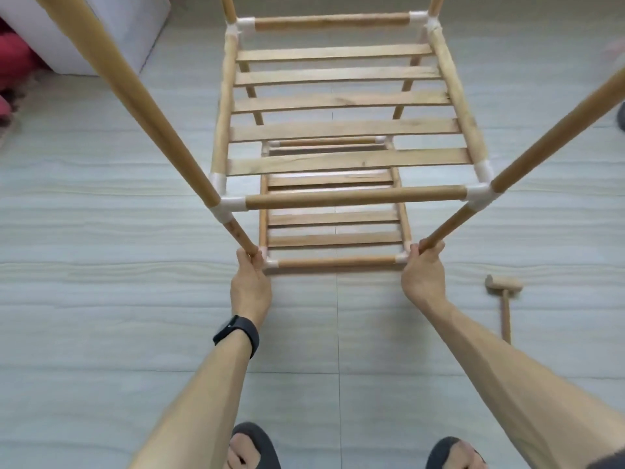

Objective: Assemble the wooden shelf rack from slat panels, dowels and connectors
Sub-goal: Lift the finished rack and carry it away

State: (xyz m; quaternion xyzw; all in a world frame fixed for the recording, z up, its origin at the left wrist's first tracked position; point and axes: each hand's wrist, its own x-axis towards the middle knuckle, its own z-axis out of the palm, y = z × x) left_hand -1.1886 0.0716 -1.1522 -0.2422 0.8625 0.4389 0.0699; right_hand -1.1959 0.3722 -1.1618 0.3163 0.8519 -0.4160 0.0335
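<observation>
The rack (355,197) stands on the floor (101,299), its upper panel (345,130) above the lower panel (334,238). The left hand (251,286) curls round the near left dowel (238,231) just above the low corner connector (270,263). The right hand (422,279) grips the near right dowel (449,225) likewise. A mallet (504,289) lies on the floor, right of that hand.

Both bare forearms reach forward and down, set well apart. The left hand (251,282) — a black band (236,335) on its wrist — curls its fingers round the foot of the left upright dowel (238,233); the right hand (422,275) grips the right upright dowel (446,227) likewise.
</observation>
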